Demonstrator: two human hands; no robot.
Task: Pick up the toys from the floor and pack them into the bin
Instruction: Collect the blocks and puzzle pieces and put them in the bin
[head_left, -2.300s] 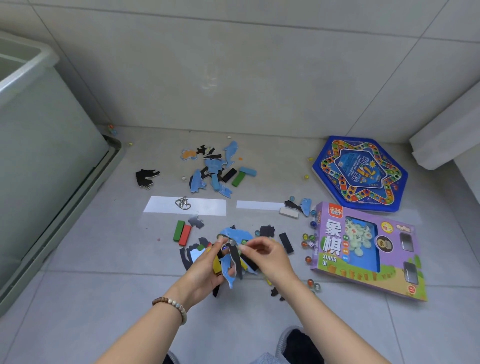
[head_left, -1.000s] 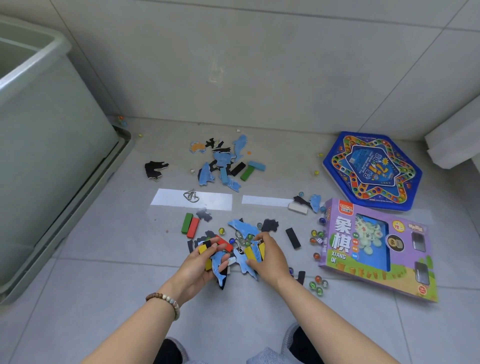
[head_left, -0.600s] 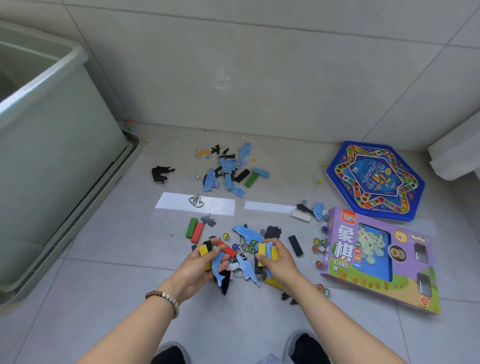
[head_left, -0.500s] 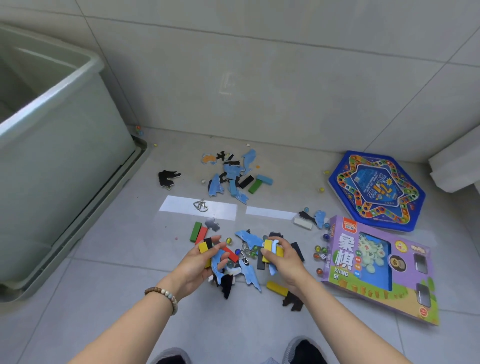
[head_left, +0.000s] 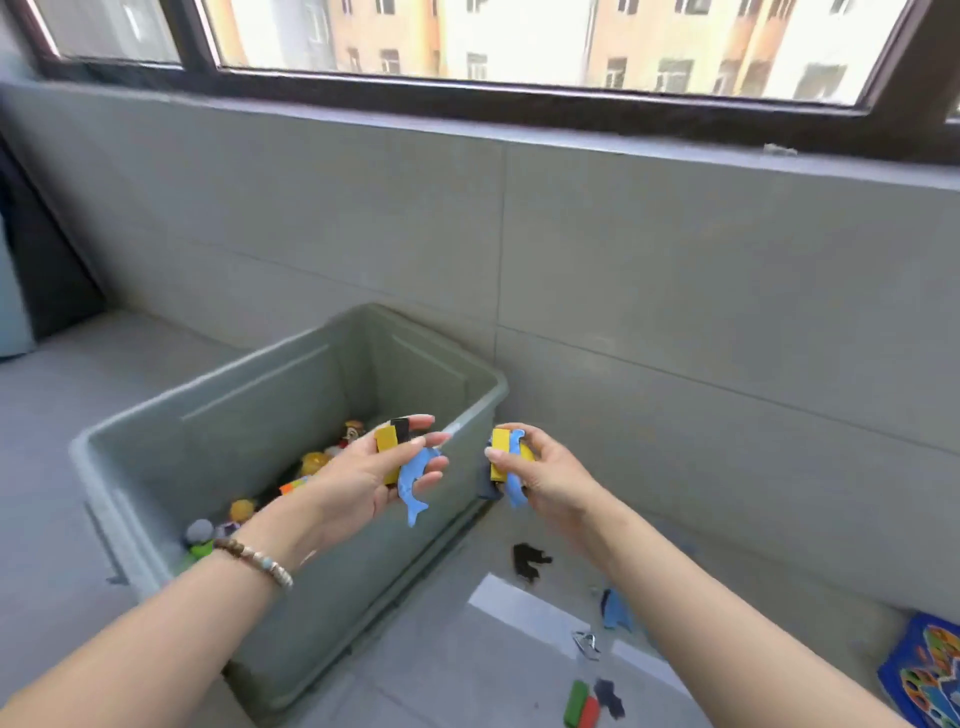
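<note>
Both hands have risen from the floor pile to the bin (head_left: 260, 366). The left hand (head_left: 358, 483) hovers over its open top, fingers half curled round a yellow block (head_left: 386, 439), a black block (head_left: 400, 428) and a blue dolphin piece (head_left: 415, 480). The right hand (head_left: 543, 475), just outside the bin's right rim, pinches a second yellow block (head_left: 501, 451) and a blue piece (head_left: 516, 457). Small toys (head_left: 311, 462) lie inside the bin. A black piece (head_left: 527, 561) lies on the floor.

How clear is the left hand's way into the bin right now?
Likely clear, yes. The left hand, holding pieces, is over the open bin, with no lid and only toys below. The right hand is off to the side, outside the rim.
</note>
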